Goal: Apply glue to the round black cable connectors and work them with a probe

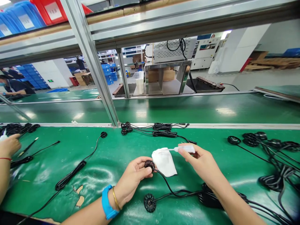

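In my left hand (134,175) is a small round black part (149,164) on a black cable, pinched between thumb and fingers. My right hand (199,159) grips a small white squeeze bottle (188,149), its thin nozzle pointing left over a white cloth (165,164). The nozzle tip meets or hovers just above the cloth; I cannot tell which. Below my left hand, a second round black part (149,202) lies on the green bench with its cable running right. A bundled black cable (208,197) lies partly hidden under my right forearm.
Coiled cables with round ends (273,181) crowd the right side. More cables (164,129) lie along the back edge, and one long cable (70,176) crosses the left. At far left is another person's hand (10,145). A metal post (93,65) rises behind the bench.
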Available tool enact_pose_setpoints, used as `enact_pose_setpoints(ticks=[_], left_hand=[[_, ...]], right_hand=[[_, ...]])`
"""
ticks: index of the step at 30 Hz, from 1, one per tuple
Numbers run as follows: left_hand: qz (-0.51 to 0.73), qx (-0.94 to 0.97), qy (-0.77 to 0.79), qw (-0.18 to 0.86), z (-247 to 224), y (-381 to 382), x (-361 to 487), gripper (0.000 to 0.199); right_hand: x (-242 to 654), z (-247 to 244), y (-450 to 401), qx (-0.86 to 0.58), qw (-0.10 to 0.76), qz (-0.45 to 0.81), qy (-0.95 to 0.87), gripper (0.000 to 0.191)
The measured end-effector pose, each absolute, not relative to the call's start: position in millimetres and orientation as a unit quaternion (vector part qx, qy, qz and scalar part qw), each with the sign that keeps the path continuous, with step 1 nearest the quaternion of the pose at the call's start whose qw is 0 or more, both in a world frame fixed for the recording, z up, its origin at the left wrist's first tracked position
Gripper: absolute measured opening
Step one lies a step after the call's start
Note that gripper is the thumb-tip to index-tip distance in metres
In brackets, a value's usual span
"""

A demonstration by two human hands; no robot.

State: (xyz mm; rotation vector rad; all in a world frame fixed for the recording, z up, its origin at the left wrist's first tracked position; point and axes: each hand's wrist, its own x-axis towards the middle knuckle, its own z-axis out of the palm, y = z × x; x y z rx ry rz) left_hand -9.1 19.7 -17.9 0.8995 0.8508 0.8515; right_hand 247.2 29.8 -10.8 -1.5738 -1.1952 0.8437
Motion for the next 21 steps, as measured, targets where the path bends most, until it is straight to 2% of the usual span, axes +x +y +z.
enact_pose_setpoints(ticks=[9, 16, 21], left_hand=[[0.411, 0.400, 0.396, 0.717, -16.6, 21.6, -6.3, 0.035], [0.440, 0.401, 0.373, 0.712, -15.6, 18.2, -4.2, 0.032], [0.461, 0.402, 0.368, 0.700, -16.7, 18.2, -2.3, 0.032]], right_hand=[[241.7, -6.4, 21.3, -0.651, 0.460, 0.302, -0.523, 0.046], [243.7, -5.2, 21.5, -0.631, 0.492, 0.380, -0.465, 0.058], [240.3, 1.2, 14.0, -0.620, 0.488, 0.354, -0.502, 0.047]])
